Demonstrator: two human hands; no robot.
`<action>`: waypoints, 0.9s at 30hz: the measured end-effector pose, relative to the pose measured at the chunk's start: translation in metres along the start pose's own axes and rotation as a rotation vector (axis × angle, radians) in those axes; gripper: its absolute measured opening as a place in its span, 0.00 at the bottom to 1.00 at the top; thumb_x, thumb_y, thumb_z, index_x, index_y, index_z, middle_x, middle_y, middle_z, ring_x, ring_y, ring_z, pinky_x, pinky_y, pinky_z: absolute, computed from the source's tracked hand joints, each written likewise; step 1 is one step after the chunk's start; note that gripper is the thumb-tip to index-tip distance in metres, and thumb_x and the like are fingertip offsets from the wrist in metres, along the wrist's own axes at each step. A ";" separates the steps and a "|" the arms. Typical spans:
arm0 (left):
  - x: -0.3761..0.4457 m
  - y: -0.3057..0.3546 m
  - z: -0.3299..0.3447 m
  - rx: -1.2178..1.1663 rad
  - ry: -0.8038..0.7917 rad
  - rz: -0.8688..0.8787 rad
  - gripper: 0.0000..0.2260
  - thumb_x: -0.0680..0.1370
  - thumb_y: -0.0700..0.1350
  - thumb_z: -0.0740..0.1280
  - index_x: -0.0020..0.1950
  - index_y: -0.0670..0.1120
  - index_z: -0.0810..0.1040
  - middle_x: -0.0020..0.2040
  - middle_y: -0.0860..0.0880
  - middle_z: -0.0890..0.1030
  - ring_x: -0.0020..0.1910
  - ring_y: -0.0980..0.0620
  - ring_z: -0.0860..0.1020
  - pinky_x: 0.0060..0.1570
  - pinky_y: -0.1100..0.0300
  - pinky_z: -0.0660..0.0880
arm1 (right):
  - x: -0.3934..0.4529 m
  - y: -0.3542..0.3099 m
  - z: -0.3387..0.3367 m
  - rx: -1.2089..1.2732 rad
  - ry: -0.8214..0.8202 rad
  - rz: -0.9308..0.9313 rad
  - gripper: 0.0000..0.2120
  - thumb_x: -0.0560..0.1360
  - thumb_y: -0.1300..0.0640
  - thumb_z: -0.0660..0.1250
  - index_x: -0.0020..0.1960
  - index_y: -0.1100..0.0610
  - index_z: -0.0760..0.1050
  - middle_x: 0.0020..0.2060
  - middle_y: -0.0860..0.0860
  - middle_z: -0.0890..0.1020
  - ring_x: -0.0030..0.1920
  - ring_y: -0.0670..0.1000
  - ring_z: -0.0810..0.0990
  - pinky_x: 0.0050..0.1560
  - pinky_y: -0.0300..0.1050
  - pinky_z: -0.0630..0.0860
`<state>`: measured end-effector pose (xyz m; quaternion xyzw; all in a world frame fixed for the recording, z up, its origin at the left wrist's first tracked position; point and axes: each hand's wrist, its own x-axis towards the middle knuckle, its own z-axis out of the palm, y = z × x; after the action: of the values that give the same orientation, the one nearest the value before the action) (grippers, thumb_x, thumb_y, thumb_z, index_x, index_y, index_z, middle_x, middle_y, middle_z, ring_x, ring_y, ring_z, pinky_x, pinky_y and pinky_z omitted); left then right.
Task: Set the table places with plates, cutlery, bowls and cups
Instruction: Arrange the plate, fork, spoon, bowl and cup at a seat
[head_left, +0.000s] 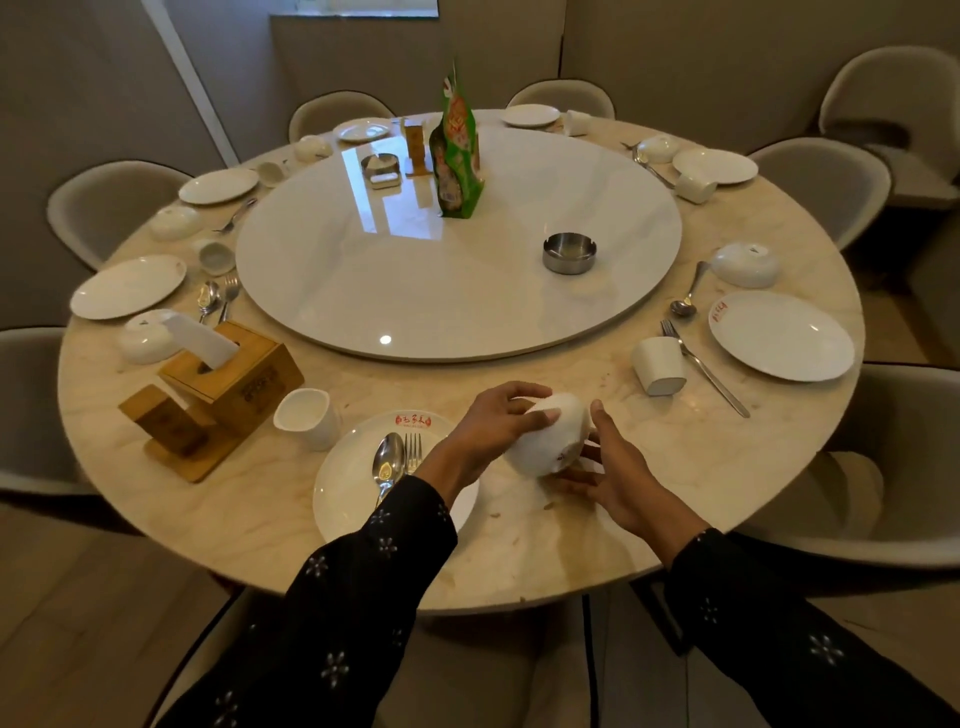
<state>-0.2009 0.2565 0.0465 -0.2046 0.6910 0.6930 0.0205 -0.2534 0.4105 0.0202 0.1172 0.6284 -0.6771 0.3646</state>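
A white bowl (551, 435), tilted on its side, is just right of the near white plate (347, 488). My left hand (493, 422) grips the bowl from above and the left, thumb on its side. My right hand (613, 475) touches it from the right and below with spread fingers. On the near plate lie a spoon (388, 463) and a fork (413, 451). A white cup (309, 417) stands upright at the plate's upper left.
The round marble table (260, 525) has a white turntable (457, 270) carrying a steel ashtray (569, 252) and a green packet (457, 156). A wooden tissue box (234, 366) and wooden holder (171, 426) stand near left. Other places carry plates, upturned bowls, cups, cutlery. Chairs ring the table.
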 end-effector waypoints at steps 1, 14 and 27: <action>-0.003 0.001 -0.002 0.047 -0.033 0.019 0.15 0.72 0.46 0.75 0.58 0.47 0.80 0.52 0.46 0.84 0.54 0.46 0.81 0.53 0.52 0.78 | -0.002 -0.003 0.000 0.013 -0.026 0.016 0.28 0.77 0.36 0.57 0.64 0.58 0.69 0.49 0.60 0.80 0.47 0.63 0.82 0.50 0.59 0.81; -0.028 0.013 0.002 0.449 0.006 0.377 0.09 0.76 0.52 0.69 0.52 0.49 0.83 0.49 0.55 0.83 0.50 0.58 0.79 0.52 0.59 0.76 | -0.006 -0.008 0.019 0.321 -0.128 0.068 0.24 0.79 0.42 0.59 0.65 0.60 0.71 0.58 0.63 0.78 0.54 0.64 0.80 0.43 0.55 0.81; -0.027 -0.004 -0.020 0.308 0.427 0.091 0.11 0.75 0.36 0.69 0.57 0.40 0.80 0.47 0.45 0.82 0.43 0.47 0.81 0.40 0.52 0.83 | -0.001 -0.013 0.018 -0.440 0.117 -0.329 0.15 0.81 0.59 0.57 0.67 0.57 0.73 0.59 0.56 0.76 0.56 0.59 0.76 0.41 0.49 0.80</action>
<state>-0.1703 0.2445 0.0520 -0.3094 0.7853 0.5212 -0.1260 -0.2555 0.3934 0.0346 -0.0297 0.7909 -0.5665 0.2296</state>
